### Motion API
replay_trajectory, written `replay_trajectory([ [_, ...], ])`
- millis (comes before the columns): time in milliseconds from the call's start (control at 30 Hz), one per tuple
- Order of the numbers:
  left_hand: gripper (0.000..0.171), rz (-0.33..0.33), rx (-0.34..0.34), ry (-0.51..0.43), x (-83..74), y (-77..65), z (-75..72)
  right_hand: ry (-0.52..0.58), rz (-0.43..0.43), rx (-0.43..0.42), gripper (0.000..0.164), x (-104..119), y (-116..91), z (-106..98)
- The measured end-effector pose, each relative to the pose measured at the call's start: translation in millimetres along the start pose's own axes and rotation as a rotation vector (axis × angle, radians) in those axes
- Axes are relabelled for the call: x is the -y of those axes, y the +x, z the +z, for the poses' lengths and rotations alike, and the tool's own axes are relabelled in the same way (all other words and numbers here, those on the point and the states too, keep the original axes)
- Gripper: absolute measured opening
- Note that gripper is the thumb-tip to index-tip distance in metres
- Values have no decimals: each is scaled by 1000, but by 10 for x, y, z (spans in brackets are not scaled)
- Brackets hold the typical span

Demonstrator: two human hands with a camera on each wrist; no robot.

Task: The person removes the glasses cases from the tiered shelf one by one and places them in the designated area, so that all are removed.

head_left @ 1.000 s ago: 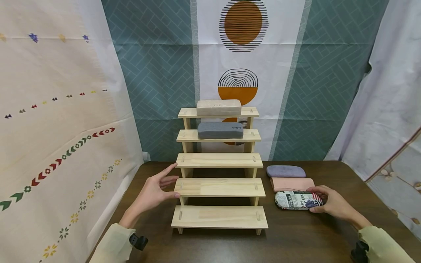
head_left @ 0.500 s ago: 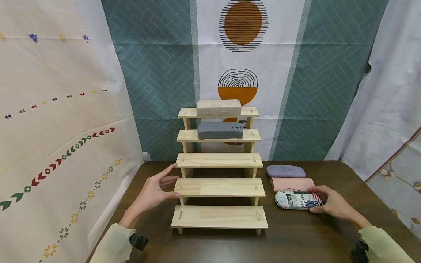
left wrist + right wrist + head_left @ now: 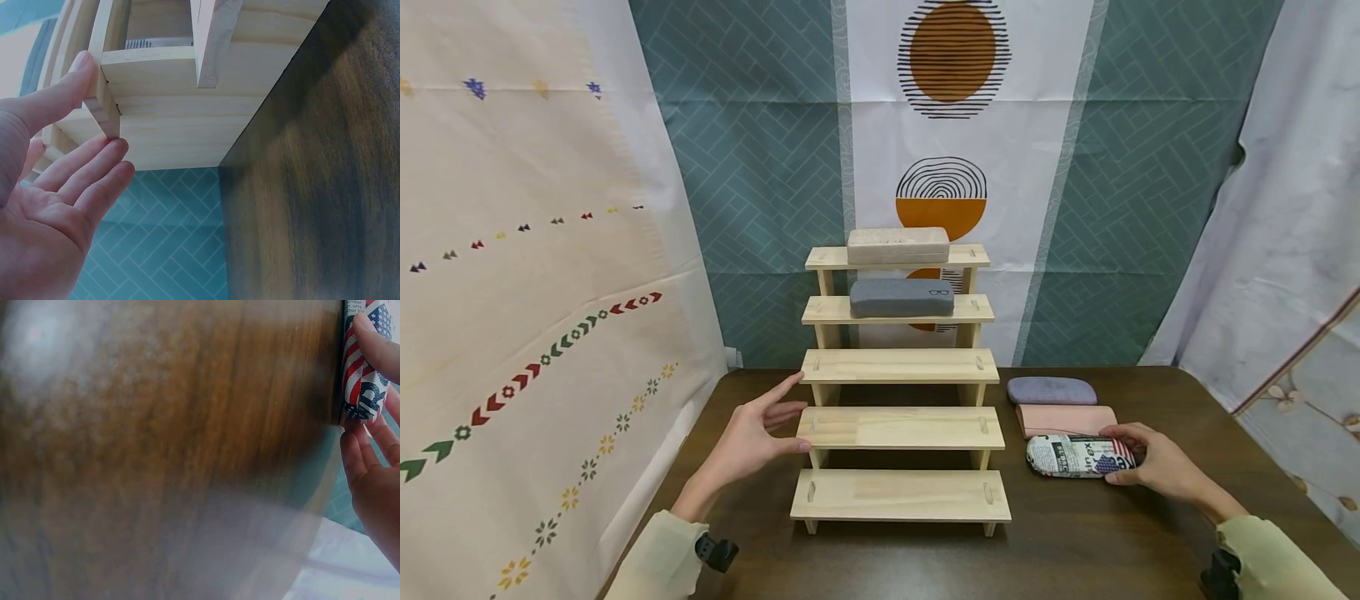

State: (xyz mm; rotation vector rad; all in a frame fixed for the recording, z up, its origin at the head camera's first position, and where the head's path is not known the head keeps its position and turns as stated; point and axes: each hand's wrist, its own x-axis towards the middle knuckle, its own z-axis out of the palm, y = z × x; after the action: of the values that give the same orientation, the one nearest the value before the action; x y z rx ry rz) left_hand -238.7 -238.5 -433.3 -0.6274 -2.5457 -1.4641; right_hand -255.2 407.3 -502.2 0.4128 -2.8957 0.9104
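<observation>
A pale wooden tiered display stand (image 3: 900, 495) stands mid-table in the head view. At its left side my left hand (image 3: 748, 437) holds the end of the second step from the bottom, thumb at the front corner; the left wrist view shows the thumb (image 3: 62, 94) and fingers on either side of that board. To the right, a newspaper-print glasses case (image 3: 1067, 457) lies on the table. My right hand (image 3: 1161, 462) grips its right end between thumb and fingers. In the right wrist view the case's end (image 3: 357, 381) shows a flag pattern.
Behind the printed case lie a pink glasses case (image 3: 1063, 419) and a purple one (image 3: 1051, 390). A beige case (image 3: 898, 247) sits on the top step, a grey one (image 3: 895, 298) on the step below. Cloths hang around the dark wooden table (image 3: 880, 571).
</observation>
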Motion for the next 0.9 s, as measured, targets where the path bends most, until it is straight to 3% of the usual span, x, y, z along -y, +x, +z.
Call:
replay_trajectory([
  [567,103,1,2,-3,6,4,-1,-4,9,-12,75,46,-29,-61],
  [700,103,3,2,1,4,5,3,-33,-53,-62,74,176,-36,-178],
  [900,103,5,2,-1,-1,2,0,-59,-172,-120,67,573,54,-366],
])
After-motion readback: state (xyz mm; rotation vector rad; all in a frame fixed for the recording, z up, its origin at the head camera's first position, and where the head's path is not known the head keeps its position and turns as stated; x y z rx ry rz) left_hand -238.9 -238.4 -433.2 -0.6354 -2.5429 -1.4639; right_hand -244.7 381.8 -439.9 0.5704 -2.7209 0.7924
